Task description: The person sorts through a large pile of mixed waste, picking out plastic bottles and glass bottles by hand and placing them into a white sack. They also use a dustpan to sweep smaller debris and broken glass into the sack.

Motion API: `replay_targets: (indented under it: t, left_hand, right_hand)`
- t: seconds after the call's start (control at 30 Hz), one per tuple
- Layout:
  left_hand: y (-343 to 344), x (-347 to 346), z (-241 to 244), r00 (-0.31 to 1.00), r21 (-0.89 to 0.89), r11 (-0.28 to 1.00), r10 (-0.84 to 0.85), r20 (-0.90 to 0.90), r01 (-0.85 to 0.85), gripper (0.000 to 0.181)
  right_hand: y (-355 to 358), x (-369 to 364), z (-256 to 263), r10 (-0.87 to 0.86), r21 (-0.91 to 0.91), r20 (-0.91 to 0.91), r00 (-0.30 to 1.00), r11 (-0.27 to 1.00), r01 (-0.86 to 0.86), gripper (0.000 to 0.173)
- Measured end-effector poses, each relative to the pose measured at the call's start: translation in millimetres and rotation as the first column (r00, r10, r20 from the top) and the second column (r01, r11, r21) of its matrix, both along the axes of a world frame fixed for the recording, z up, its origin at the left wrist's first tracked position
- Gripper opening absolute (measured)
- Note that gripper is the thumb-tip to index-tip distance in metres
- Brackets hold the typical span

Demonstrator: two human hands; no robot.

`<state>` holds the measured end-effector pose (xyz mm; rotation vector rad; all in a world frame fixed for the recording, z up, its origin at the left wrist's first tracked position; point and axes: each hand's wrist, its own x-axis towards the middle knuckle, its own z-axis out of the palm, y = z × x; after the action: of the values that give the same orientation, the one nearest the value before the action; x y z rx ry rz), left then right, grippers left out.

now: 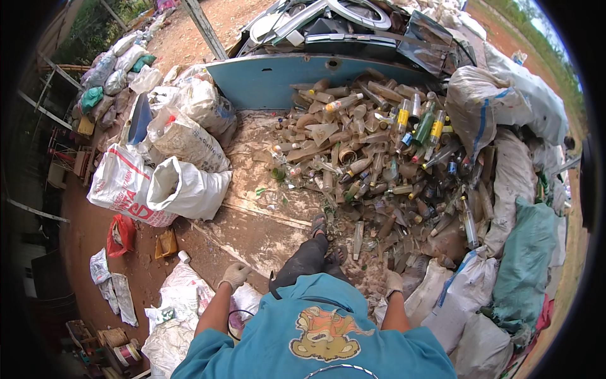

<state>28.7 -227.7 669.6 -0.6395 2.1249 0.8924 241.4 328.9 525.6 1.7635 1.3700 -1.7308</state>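
My left hand (236, 275), in a pale work glove, hangs beside my left leg above the edge of the floor sheet, near white sacks (185, 289). Its fingers look bent, and no object shows in it. At my right side hangs my gloved right hand (393, 283), close to a whitish sack (428, 286); its fingers are partly hidden. Before me spreads a large heap of dusty glass bottles (364, 142). A green bottle (424, 125) and yellow-labelled bottles (436, 129) lie on it. One clear bottle (358, 240) lies near my right foot.
An open white sack (189, 187) stands at left beside other filled sacks (189, 137). A blue panel (265, 83) backs the heap, with scrap (350, 40) behind it. Full sacks (525, 256) line the right side. Glass shards (272, 206) litter the floor sheet (251, 166).
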Motion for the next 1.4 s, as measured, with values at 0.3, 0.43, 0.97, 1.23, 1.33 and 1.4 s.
replay_targets:
  t: [0.3, 0.43, 0.97, 1.23, 1.33, 1.4]
  left_hand:
    - [-22, 20, -30, 0.986, -0.127, 0.978, -0.161, 0.033, 0.164, 0.052]
    - [-1, -6, -14, 0.989, 0.03, 0.988, -0.148, -0.011, 0.149, 0.05]
    - [-252, 158, -93, 0.829, -0.02, 0.833, 0.552, 0.089, -0.553, 0.046]
    - [-429, 275, -81, -0.028, 0.102, -0.014, 0.99, -0.138, -0.995, 0.034]
    - [-449, 267, -75, -0.079, 0.12, -0.064, 0.989, -0.123, -0.991, 0.037]
    - [-448, 247, -66, -0.085, 0.16, -0.071, 0.993, -0.08, -0.984, 0.037]
  right_hand:
    - [6, -22, 24, 0.119, -0.095, 0.023, 0.993, 0.989, -0.116, 0.042]
    - [-20, -33, 69, 0.094, 0.074, 0.273, 0.958, 0.99, -0.118, 0.036]
    - [-227, -260, 56, 0.641, 0.146, 0.139, 0.755, 0.74, -0.656, 0.035]
    - [-573, -396, 99, 0.996, 0.233, -0.084, 0.036, 0.054, -0.971, 0.03]
    - [-650, -445, 113, 0.99, 0.203, -0.14, 0.004, 0.032, -0.979, 0.032]
    - [-686, -479, 123, 0.977, 0.165, -0.184, 0.108, 0.139, -0.976, 0.03]
